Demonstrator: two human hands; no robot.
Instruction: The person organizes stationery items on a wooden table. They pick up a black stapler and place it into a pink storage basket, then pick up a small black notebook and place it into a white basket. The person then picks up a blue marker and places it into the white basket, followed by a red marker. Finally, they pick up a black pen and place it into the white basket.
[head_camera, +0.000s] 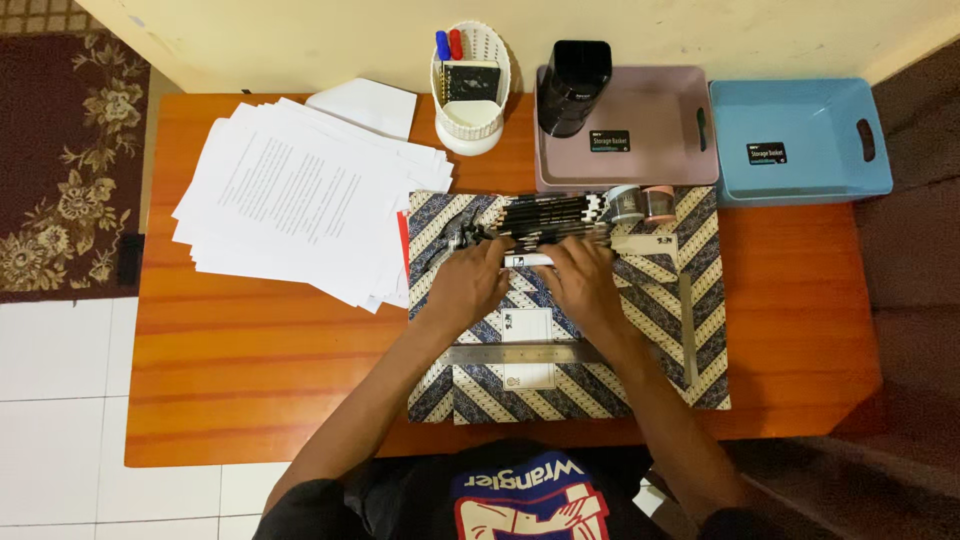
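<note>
1. A bundle of dark pencils (548, 218) lies at the frame's centre on a patterned cloth (690, 330), just above both hands.
2. The left hand (470, 285) and right hand (582, 280) rest curled, fingers down, on a white marker (528, 260); whether they actually grip it is hard to tell.
3. The pencils could roll and scatter if nudged.
4. Two small jars (640, 203) crowd the bundle's right end; a steel ruler (520, 353) crosses the wrists; a stack of papers (300, 195) lies on the bench (250, 380) at left.
</note>
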